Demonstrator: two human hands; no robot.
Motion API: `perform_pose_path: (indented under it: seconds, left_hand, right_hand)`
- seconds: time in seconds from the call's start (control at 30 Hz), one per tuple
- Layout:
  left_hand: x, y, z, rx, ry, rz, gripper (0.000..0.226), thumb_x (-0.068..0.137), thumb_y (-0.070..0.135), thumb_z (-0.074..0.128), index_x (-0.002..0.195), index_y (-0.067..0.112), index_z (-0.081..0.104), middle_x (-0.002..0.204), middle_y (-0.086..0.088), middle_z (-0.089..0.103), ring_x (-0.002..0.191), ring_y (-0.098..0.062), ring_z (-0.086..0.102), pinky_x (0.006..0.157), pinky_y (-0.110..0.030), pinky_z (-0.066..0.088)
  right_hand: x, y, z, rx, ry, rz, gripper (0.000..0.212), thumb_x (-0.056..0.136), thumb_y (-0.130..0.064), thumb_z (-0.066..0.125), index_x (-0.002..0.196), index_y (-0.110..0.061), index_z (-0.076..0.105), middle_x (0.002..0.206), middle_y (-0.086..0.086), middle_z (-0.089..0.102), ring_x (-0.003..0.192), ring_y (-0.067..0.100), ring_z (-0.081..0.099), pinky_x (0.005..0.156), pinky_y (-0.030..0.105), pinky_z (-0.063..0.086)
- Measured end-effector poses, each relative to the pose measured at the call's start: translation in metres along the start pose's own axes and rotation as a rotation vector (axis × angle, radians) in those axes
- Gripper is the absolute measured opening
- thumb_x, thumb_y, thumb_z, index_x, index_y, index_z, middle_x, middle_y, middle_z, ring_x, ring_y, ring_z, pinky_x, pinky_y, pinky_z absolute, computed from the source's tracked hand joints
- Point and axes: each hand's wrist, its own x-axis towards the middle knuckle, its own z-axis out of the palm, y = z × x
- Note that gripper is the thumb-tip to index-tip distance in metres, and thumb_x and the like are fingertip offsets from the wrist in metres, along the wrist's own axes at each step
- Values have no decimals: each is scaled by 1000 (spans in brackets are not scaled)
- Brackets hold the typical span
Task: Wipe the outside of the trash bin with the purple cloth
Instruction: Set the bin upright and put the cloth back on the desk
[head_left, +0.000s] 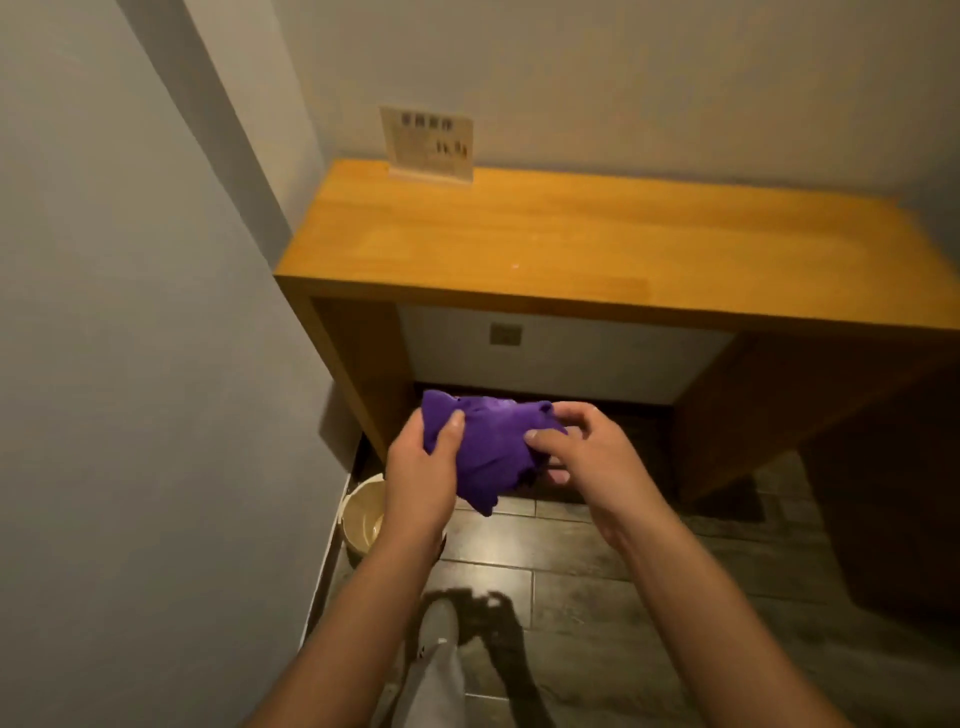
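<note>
I hold a crumpled purple cloth (491, 447) in both hands, in the air in front of the desk. My left hand (423, 467) grips its left side with the thumb on top. My right hand (582, 449) pinches its right edge between thumb and fingers. A cream, round trash bin (363, 517) stands on the floor at the lower left, by the wall and the desk's left leg. My left wrist hides the bin's right part. The bin looks empty inside.
A wooden desk (571, 244) stands against the wall, with a card sign (428, 143) at its back left. A wall outlet (505, 333) shows under it. A grey wall runs close along the left. Dark floor tiles (623, 597) lie below, with my shoe (439, 623).
</note>
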Motion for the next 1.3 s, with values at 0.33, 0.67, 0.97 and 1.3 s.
perform_pose_path:
  seconds: [0.33,0.67,0.97,1.3]
  left_hand:
    - [-65,161,-15,-138,-313,-75,19,101,37,56,112,27,68,107,1,77,103,-25,71,72,-41,60]
    - [-11,182,-5,-52,-525,-112,28,97,38,64,120,23,69,115,1,75,110,-22,68,88,-42,58]
    - [84,191,-44,20,-495,-162,47,81,45,79,121,23,66,114,-2,76,100,-24,74,77,-45,63]
    - [162,147,-39,4,-322,-153,34,78,-10,59,102,13,67,101,-11,75,96,-27,69,89,-41,56]
  right_hand:
    - [-96,-129,-42,-102,214,-342,25,77,-41,81,71,-20,68,67,-2,68,68,14,63,60,29,47]
    - [-61,-85,-18,515,-444,252,88,69,-81,74,134,-21,69,134,24,67,114,51,67,93,67,53]
    - [11,-147,48,521,-222,-69,37,76,-5,73,113,-4,72,111,21,76,93,28,77,76,37,63]
    - [88,-139,79,41,-141,140,47,88,-51,73,120,-17,74,114,12,78,111,33,73,103,49,53]
